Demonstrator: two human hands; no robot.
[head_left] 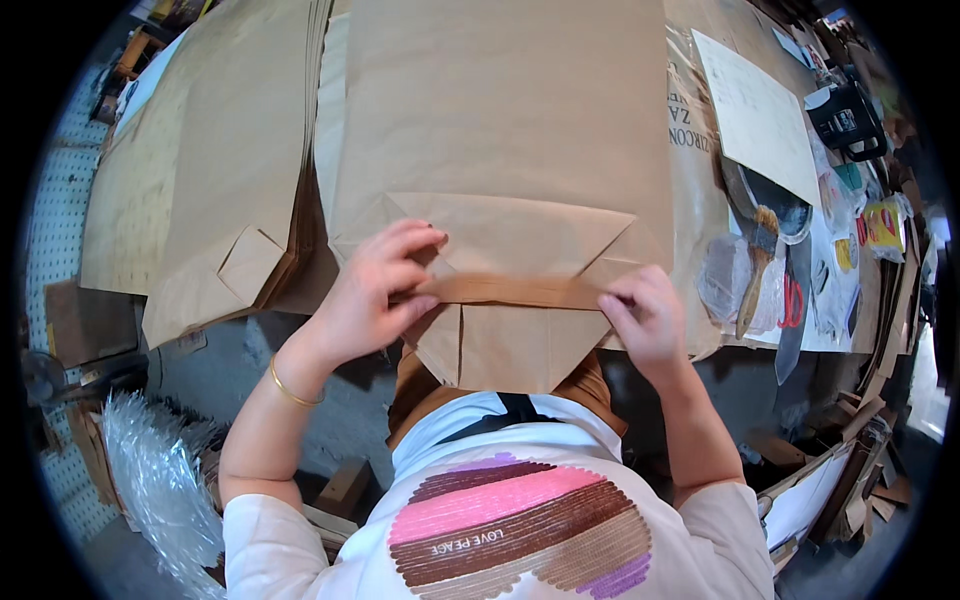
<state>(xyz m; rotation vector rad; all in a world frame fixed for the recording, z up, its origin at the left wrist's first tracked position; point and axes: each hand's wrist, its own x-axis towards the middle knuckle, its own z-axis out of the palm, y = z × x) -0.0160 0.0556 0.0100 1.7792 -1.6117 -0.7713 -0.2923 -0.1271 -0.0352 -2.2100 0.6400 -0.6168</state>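
Note:
A large brown paper bag (pixel 500 110) lies flat in front of me, its near end folded into a bottom with slanted creases. Across that bottom runs a narrow brown paper strip (pixel 520 291), slightly blurred; whether it is a separate piece or a folded edge cannot be told. My left hand (pixel 375 285) pinches the strip's left end between thumb and fingers. At the right end, my right hand (pixel 648 312) is closed on it, thumb on top and fingers curled. Below the strip, a trapezoid flap (pixel 505 350) hangs past the table edge toward my waist.
A stack of brown paper bags (pixel 235 170) lies at the left. On the right are a white board (pixel 755 110), a dark pan (pixel 775 205), a brush (pixel 757 265), red-handled scissors (pixel 791 302), a blade (pixel 790 340) and a black mug (pixel 850 120). Clear plastic strips (pixel 160 480) stand at lower left.

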